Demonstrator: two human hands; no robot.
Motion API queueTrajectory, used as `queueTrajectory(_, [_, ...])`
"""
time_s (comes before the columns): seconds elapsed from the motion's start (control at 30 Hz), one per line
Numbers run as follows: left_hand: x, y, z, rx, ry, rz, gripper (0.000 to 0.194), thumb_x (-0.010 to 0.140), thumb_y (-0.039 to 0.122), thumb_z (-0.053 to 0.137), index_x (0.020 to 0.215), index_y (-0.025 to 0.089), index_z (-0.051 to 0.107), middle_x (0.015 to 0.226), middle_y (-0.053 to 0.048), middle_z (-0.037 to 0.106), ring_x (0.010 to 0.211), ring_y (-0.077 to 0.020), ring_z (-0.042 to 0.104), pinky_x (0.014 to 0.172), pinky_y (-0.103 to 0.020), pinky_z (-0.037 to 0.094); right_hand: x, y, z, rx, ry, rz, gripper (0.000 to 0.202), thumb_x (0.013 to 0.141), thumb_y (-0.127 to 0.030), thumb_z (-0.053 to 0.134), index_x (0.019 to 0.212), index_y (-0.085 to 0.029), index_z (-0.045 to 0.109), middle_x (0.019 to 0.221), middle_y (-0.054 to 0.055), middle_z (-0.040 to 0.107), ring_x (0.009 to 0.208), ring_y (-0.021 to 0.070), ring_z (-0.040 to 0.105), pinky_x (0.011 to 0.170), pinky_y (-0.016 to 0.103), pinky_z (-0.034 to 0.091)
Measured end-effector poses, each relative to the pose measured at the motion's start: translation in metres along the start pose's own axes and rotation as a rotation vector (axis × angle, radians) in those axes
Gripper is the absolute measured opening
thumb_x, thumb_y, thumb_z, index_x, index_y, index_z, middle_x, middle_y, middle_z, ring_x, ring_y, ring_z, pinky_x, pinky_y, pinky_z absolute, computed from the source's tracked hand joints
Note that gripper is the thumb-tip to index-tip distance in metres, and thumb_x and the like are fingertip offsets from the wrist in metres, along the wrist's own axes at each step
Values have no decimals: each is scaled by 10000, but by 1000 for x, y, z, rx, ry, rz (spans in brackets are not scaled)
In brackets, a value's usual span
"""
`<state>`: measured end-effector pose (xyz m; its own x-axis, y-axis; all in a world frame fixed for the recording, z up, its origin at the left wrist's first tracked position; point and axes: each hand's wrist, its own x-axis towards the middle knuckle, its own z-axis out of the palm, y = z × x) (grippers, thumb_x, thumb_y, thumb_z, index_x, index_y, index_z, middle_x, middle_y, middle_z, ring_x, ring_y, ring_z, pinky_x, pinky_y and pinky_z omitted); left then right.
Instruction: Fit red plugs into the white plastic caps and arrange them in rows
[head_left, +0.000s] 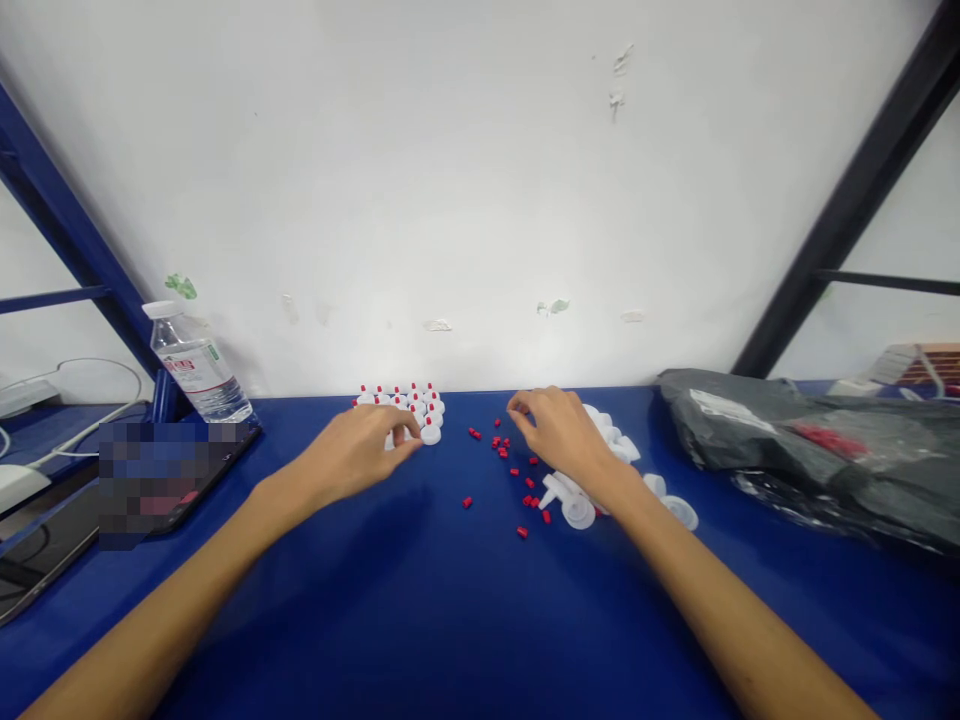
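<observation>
My left hand (365, 450) is at the near side of a cluster of white nozzle caps with red tips (397, 398), its fingers curled around something I cannot make out, by a white cap base (430, 434). My right hand (551, 425) hovers over the blue table, thumb and fingertips close together; whether something small is between them is hidden. Several small red caps (502, 447) lie scattered between the hands. Loose white nozzle caps (577, 508) lie beneath and beside my right wrist, partly covered by it.
A water bottle (199, 365) leans at the left beside a dark tablet or phone (217, 465) and white cables (90, 430). Grey plastic bags (817, 450) lie at the right. A white wall (480, 200) rises behind the blue table (450, 620).
</observation>
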<state>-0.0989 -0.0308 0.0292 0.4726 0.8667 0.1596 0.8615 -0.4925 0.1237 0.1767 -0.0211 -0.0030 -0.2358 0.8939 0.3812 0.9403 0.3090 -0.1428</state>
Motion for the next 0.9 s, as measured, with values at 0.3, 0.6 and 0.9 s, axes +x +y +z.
queueTrajectory(0.3, [-7,37,52,-272,-73,232,235,871,436,659,1004,251,716,885,-14,672,703,-142,582,624,-236,401,1,35,-19,-154,-103,119,299,944,-404,540,1017,-207,753,931,126,752,937,289,653,837,395,406])
queueTrajectory(0.6, [-3,34,53,-323,-57,216,170,907,332,598,910,221,726,889,-31,685,719,-147,594,655,-244,435,4,36,-6,-177,-179,119,233,928,-352,572,958,-216,759,884,110,764,934,273,677,817,372,409])
queueTrajectory(0.9, [-4,35,52,-362,86,240,269,972,301,500,1099,239,728,992,-55,705,788,-154,621,733,-263,470,1,38,-14,-76,-12,101,204,961,-374,535,912,-206,639,918,80,737,850,244,675,702,316,394])
